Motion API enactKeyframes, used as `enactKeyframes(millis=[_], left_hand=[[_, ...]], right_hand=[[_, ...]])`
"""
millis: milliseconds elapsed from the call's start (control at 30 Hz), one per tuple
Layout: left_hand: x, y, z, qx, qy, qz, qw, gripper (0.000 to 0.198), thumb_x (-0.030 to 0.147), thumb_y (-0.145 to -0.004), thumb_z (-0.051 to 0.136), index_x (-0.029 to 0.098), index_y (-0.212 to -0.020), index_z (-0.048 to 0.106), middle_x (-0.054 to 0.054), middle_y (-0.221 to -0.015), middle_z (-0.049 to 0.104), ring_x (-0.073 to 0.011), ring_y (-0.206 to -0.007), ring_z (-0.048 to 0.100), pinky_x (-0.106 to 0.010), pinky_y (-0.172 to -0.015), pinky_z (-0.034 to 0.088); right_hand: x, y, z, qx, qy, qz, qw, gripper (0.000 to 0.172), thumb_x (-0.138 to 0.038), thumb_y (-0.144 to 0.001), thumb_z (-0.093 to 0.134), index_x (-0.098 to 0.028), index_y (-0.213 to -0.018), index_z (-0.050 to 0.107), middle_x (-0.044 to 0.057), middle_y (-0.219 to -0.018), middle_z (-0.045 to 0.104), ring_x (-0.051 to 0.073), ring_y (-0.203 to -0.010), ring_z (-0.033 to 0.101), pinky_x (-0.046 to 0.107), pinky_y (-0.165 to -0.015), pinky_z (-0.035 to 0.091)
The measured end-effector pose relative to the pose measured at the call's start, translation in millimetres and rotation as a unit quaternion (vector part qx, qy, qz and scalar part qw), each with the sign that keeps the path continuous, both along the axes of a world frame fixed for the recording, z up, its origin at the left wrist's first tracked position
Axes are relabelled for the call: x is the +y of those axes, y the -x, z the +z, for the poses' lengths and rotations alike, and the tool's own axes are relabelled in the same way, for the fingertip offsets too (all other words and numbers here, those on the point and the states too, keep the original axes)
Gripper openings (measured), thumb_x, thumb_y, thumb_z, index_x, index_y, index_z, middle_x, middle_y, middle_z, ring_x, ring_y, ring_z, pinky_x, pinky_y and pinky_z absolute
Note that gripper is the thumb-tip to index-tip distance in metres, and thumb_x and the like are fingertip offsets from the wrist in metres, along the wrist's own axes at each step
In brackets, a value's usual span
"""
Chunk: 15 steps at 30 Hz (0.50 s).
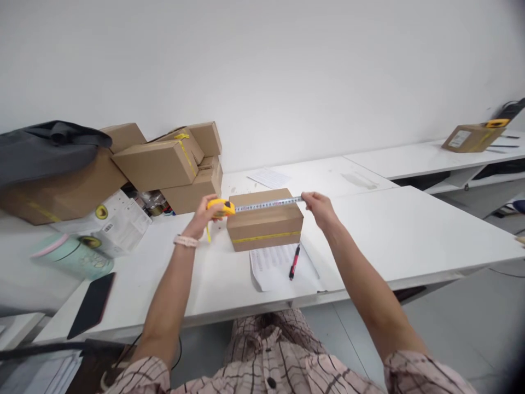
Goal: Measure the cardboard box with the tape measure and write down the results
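Currently, through the head camera, I have the left hand (200, 216) curled closed around the rounded yellow case of a tape measure (220, 208), just off the left end of a brown cardboard box (264, 225). The right hand (320, 209) is nearly shut, pinching the far end of the flat, printed blade (266, 204) between thumb and fingers, just past the box's right end. The blade is drawn out straight and runs lengthwise over the top; whether it touches the cardboard, I can't tell.

The box, long, matte and sharp-edged, sits on the smooth white desk (369, 230) between the hands, a glossy yellow strip (266, 237) along its near side. In front of it I see a thin printed sheet (268, 271), one corner curling, with a slim red-and-black pen (294, 262) resting on it. Over to the left stand stacked cardboard boxes (153, 167) and a mint-green tumbler (80, 260) lying tilted near a flat black phone (92, 305).
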State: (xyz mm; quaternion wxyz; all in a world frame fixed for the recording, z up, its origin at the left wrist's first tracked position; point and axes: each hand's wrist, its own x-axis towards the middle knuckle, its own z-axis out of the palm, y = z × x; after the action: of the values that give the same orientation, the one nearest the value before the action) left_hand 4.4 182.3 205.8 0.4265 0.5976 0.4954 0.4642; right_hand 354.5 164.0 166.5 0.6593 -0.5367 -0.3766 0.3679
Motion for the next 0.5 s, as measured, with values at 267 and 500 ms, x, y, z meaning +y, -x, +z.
enactKeyframes(millis=[267,500], left_hand=[[58.7,52.7,-10.4,0.022,0.073,0.032,0.997,0.042,0.045,-0.077,0.072,0.014,-0.103,0.06,-0.002,-0.073,0.069,-0.0117,-0.047,0.059,-0.019,-0.041,0.035],[65.3,41.6,-31.6,0.042,0.089,0.013,0.995,0.047,0.047,-0.078,0.072,0.016,-0.111,0.058,-0.005,-0.083,0.073,-0.0136,-0.053,0.066,-0.02,-0.044,0.04]], right_hand=[[69.5,-0.9,-24.7,-0.046,0.116,-0.026,0.992,0.017,-0.021,-0.071,0.074,-0.018,-0.066,0.058,-0.001,-0.065,0.057,0.012,-0.064,0.051,0.026,-0.06,0.042],[75.9,5.0,-40.4,-0.044,0.187,0.047,0.98,0.022,-0.034,-0.077,0.076,-0.016,-0.086,0.066,0.011,-0.091,0.073,0.022,-0.078,0.067,0.032,-0.065,0.055]])
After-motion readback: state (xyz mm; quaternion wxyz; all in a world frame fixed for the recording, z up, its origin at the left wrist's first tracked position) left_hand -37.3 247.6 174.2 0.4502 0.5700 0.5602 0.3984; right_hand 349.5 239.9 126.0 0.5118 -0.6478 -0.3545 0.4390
